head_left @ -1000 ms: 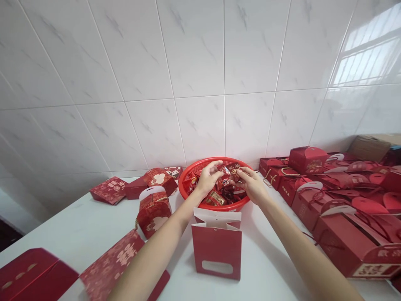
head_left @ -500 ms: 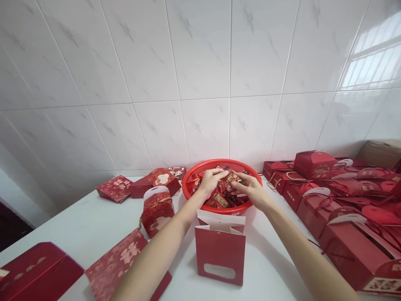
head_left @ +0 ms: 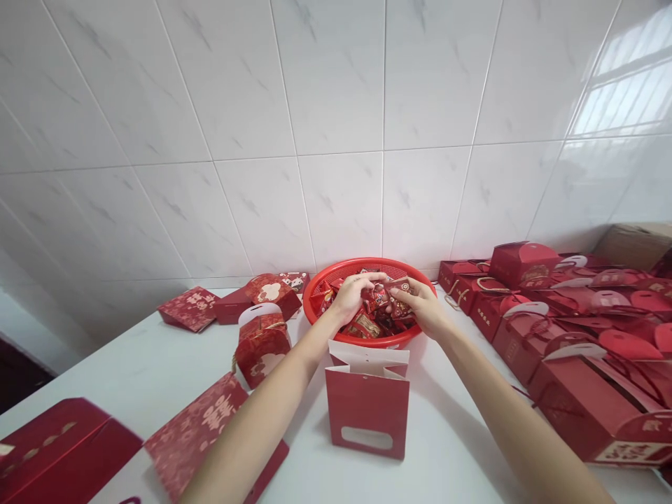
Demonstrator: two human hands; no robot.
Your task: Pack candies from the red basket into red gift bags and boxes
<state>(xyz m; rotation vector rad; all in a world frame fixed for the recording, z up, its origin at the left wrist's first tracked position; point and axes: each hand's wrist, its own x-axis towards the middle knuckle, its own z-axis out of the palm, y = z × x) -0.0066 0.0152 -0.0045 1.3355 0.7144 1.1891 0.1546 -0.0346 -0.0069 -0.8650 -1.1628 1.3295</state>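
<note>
Over a red plastic basket (head_left: 308, 297) full of wrapped sweets (head_left: 363, 327), my right hand (head_left: 428, 308) pinches a small dark-red sweet packet (head_left: 402, 285) between thumb and fingers. My left hand (head_left: 351, 297) is just beside it, its fingers curled around another red sweet packet (head_left: 376, 299), partly hidden by the fingers. Directly in front of the basket stands an upright red paper box (head_left: 366, 406), its top open and a white oval window low on its face. My forearms pass on either side of this box.
Rows of red gift boxes with cord handles (head_left: 582, 399) fill the right side. Several red boxes, some flattened (head_left: 197, 430), lie at left, with an assembled one (head_left: 262, 350) near my left arm. A tiled wall (head_left: 341, 203) rises behind the white table (head_left: 126, 364).
My hands have drawn slightly apart over the basket. The packet in my right hand has shifted right, and a different red packet shows at my left fingers. The view has tilted slightly.
</note>
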